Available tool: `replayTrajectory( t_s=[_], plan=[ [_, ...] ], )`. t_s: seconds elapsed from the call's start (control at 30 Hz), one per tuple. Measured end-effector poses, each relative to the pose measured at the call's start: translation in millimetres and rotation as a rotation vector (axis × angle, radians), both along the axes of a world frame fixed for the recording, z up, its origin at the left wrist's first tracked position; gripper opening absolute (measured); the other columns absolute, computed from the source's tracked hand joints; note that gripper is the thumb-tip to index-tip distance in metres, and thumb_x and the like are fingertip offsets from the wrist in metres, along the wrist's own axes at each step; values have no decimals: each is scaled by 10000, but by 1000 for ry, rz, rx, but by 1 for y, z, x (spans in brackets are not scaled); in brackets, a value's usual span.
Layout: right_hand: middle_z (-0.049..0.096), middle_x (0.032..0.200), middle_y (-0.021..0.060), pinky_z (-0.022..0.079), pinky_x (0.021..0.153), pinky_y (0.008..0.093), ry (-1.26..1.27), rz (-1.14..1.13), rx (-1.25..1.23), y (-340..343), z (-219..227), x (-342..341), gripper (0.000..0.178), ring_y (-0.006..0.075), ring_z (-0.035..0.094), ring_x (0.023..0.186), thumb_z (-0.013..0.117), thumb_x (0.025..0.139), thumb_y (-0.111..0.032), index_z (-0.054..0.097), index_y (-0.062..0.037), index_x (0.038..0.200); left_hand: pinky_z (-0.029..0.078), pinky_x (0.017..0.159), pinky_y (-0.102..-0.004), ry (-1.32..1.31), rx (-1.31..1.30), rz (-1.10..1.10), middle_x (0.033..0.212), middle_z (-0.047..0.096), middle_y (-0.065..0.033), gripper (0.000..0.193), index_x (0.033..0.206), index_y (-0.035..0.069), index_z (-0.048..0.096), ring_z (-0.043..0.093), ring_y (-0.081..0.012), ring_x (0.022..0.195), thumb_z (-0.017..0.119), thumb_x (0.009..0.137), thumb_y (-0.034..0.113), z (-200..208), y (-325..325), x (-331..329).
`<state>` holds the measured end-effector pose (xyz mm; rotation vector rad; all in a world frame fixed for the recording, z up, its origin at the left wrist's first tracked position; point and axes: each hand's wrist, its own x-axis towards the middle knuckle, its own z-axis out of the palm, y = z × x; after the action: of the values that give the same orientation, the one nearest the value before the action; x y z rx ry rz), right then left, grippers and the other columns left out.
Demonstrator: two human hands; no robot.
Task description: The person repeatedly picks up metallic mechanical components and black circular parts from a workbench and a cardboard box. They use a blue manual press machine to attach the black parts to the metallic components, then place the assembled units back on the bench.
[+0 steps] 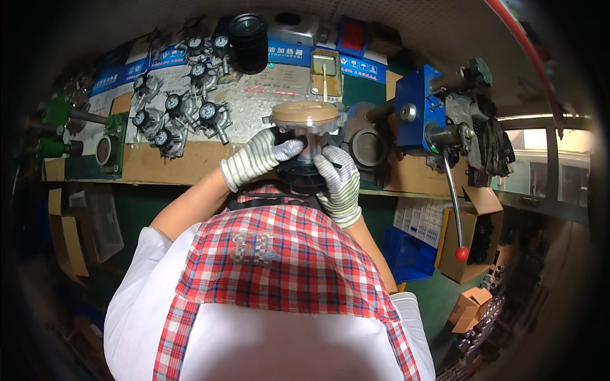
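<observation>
Both my hands wear striped knitted gloves and close in at the table's near edge around a metal housing point(305, 124) with a broad, round tan top. My left hand point(254, 159) grips it from the left, thumb toward its narrower middle. From the right, my right hand point(340, 181) has its fingers bent against the lower part. Below the housing, between my hands, sits a dark round part point(300, 174); whether the two are joined I cannot tell. The fingers on the far side are hidden.
Several metal pump-like castings point(175, 105) with black round caps stand at left. A stack of black rings point(248, 44) and a tray point(326, 73) with a brush lie farther back. At right is a blue lever press point(419, 111), its red-knobbed handle point(453, 203) hanging down.
</observation>
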<state>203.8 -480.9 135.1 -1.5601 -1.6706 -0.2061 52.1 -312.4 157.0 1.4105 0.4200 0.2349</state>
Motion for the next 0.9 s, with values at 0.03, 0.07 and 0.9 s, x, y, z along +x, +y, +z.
replayTrajectory(
  t_s=[0.03, 0.07, 0.9],
  plan=[
    [665, 1070, 177, 562, 832, 472, -74, -31, -10, 0, -1, -1, 388, 385, 658, 999, 729, 733, -110, 705, -128, 1120, 476, 971, -331, -9, -4, 18, 1188, 660, -75, 552, 1325, 16, 569, 589, -155, 1092, 729, 926, 363, -1, -3, -1],
    [670, 1042, 170, 567, 798, 458, -131, -45, -21, 0, 2, -2, 385, 375, 663, 965, 720, 745, -120, 717, -177, 1126, 475, 986, -336, -18, -8, 36, 1211, 656, -79, 568, 1345, 21, 554, 589, -158, 1111, 746, 917, 341, -4, -5, -1],
    [708, 955, 150, 587, 609, 398, 1534, -912, -260, -238, -163, 305, 602, 257, 689, 745, 477, 1001, -559, 611, -4, 1193, 456, 1055, -342, 492, -91, 247, 1319, 635, -146, 711, 1423, -18, 511, 610, -213, 1193, 598, 976, 528, -200, -11, -37]
  ],
)
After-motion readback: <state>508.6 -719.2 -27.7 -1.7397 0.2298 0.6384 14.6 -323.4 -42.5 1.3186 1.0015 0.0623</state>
